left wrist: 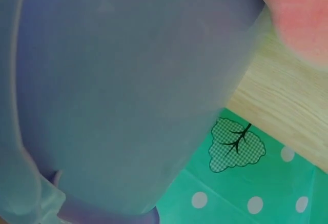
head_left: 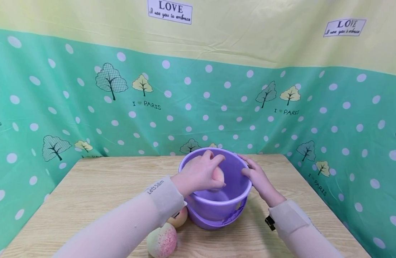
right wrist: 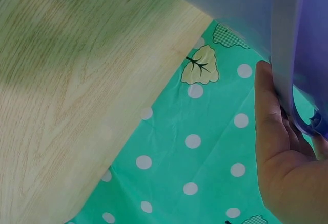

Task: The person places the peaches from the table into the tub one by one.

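A purple bucket [head_left: 214, 211] stands on the wooden table, its mouth tilted a little toward me. My left hand [head_left: 199, 172] reaches over the rim and holds a pale pink peach [head_left: 219, 175] inside the mouth, fingers curled over it. On the right side of the bucket, my right hand [head_left: 257, 179] grips the rim, thumb inside and fingers outside; the right wrist view shows this hand [right wrist: 284, 167] against the outer wall. Beneath my left forearm lie a yellowish peach [head_left: 179, 218], partly hidden, and a green-and-pink peach [head_left: 162, 240]. The bucket's wall [left wrist: 128, 80] fills most of the left wrist view.
The light wooden table [head_left: 120, 179] carries the bucket and peaches. A green polka-dot curtain [head_left: 191, 118] with printed trees hangs behind and along both sides. The bucket's purple handle [head_left: 234, 216] hangs at its front right.
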{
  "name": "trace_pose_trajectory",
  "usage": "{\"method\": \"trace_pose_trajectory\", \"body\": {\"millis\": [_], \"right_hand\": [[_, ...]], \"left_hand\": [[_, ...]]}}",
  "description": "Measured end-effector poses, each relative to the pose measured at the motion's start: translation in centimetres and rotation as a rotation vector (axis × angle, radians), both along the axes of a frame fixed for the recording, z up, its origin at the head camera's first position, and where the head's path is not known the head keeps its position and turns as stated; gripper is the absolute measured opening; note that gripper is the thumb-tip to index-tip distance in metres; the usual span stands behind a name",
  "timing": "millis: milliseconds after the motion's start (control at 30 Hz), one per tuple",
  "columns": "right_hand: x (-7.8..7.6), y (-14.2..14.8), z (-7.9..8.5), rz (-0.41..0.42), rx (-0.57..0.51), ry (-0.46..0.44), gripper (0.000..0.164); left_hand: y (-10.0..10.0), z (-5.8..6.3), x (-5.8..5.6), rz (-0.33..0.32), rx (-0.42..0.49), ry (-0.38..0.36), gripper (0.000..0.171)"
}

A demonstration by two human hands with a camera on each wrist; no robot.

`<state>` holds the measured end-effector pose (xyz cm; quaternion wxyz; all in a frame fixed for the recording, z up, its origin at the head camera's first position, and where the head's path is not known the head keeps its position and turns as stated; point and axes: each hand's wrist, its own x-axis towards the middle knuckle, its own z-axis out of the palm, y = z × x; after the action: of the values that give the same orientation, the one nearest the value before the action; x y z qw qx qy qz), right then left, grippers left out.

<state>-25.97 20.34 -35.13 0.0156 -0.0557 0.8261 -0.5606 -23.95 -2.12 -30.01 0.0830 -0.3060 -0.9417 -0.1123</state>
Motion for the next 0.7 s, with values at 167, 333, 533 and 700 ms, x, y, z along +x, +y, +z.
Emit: {"method": "trace_pose_trajectory", "body": {"millis": [167,333,533,700], "right_hand": [[0.1,-0.1,0.1,0.002,0.014,0.003,0.072],[0.0,0.0,0.1,0.009,0.017,-0.012,0.071],[0.1,-0.2,0.3,-0.016,0.024,-0.013,0.071],[0.1,-0.3,0.4,-0.021,0.026,-0.01,0.071]], "left_hand": [[-0.3,-0.2,0.1,-0.008,-0.029,0.014,0.073],[-0.5,-0.4,0.0,-0.012,-0.035,0.019,0.072],[-0.9,-0.5,-0.2,-0.017,-0.006,0.03,0.07],[-1.1,-0.1,-0.2,-0.022,0.014,0.014,0.07]]}}
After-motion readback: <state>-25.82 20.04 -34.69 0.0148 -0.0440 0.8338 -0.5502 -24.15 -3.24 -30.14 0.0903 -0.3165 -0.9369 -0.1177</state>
